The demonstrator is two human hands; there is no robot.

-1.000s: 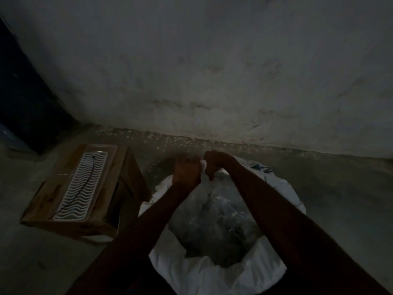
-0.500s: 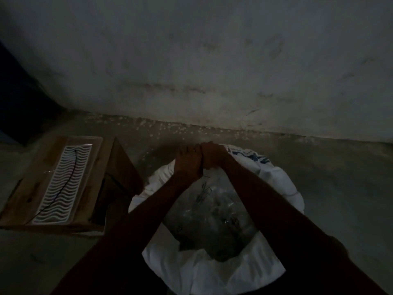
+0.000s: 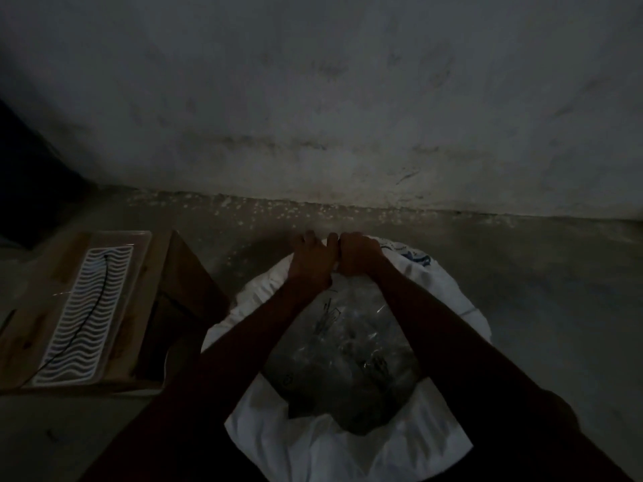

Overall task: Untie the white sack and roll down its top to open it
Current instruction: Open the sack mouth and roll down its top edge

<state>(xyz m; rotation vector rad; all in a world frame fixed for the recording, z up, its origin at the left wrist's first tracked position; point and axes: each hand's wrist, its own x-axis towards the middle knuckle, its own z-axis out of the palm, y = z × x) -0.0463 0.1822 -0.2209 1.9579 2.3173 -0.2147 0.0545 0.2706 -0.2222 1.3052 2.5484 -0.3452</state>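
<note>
I have both hands at the far rim of the white sack [image 3: 348, 443], at twelve o'clock on its mouth. My left hand [image 3: 310, 264] and my right hand [image 3: 358, 256] sit side by side, thumbs touching, each grip curled over the rolled white edge and pinching it. The sack stands on the floor [image 3: 542, 273] directly in front of me, its mouth already open and its top turned down in a thick white collar all round; inside I see a clear plastic liner [image 3: 344, 346] with dark contents I cannot make out.

What worries me is the roll going uneven. With both hands bunched at one spot, I judge the far side could fold lower than the near side, and the collar may spring back up once I let go. If I pull hard toward the wall [image 3: 313, 99], the sack could tip away from me. A finger could also snag the liner and drag it out with the fabric.

For room, the wall's base runs close beyond my knuckles at twelve o'clock. A cardboard box [image 3: 181, 293] stands just beside the sack at nine o'clock, so the collar has little slack there. From one to four o'clock the floor gives me space to swing my elbow.
</note>
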